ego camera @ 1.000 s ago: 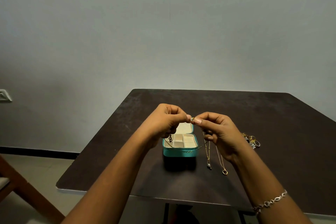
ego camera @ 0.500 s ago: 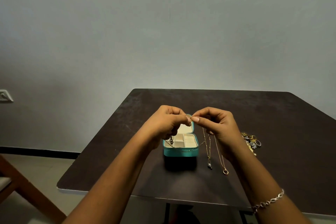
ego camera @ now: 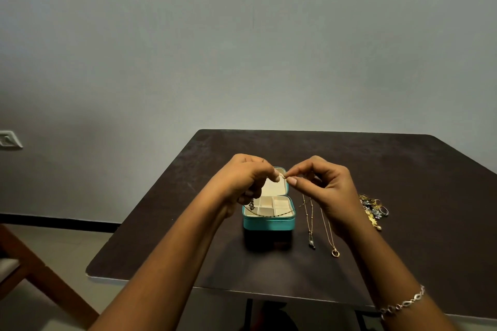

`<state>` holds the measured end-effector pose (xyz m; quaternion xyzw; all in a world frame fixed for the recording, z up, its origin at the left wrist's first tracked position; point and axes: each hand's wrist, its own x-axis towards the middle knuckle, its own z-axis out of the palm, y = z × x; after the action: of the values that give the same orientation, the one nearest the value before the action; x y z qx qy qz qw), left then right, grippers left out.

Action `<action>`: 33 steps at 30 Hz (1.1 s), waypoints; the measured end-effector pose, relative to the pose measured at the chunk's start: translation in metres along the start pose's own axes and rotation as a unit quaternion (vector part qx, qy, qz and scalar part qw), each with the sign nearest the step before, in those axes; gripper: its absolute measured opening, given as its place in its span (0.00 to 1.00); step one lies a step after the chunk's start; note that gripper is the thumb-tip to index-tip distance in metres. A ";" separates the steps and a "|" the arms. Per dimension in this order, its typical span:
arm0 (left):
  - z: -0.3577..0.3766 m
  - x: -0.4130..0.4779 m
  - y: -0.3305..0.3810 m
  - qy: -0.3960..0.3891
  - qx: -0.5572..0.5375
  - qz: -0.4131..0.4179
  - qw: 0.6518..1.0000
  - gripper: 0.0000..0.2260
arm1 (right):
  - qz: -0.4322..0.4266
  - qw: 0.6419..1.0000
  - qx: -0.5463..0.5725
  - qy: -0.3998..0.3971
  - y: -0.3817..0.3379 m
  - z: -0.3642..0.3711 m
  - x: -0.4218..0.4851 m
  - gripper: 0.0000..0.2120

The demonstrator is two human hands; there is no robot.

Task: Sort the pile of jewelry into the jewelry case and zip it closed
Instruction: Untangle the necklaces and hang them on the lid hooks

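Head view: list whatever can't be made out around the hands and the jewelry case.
All in the head view:
- Clasp of the gold chain: too small, pinched between left hand and right hand fingertips; state unclear.
- Left compartments of the jewelry case: hidden behind the left hand.
- The jewelry pile: tangled, too small to count pieces.

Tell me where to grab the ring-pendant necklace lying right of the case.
Probably the ring pendant at the near end, pinched from above. The necklace lies flat and nearly straight on the table; its chain is too thin to catch easily, and its far end is hidden by the right hand. The ring is the bulkiest part, and it lies apart from the other necklace.
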<state>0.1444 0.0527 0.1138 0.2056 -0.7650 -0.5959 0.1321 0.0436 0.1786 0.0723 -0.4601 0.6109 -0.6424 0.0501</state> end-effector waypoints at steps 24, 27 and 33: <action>-0.045 0.003 -0.005 0.079 -0.173 -0.005 0.982 0.06 | 0.256 0.949 0.171 0.065 0.020 -0.038 -0.026 0.06; -0.051 0.004 -0.007 0.086 -0.190 -0.015 0.978 0.06 | 0.271 0.944 0.178 0.066 0.023 -0.045 -0.030 0.06; -0.058 0.004 -0.006 0.063 -0.275 0.018 0.959 0.09 | 0.300 0.941 0.147 0.049 0.022 -0.050 -0.038 0.08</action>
<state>0.1678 0.0000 0.1226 0.1852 -0.5655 -0.7664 0.2421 0.0216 0.2335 0.0425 -0.2108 0.6214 -0.7018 0.2774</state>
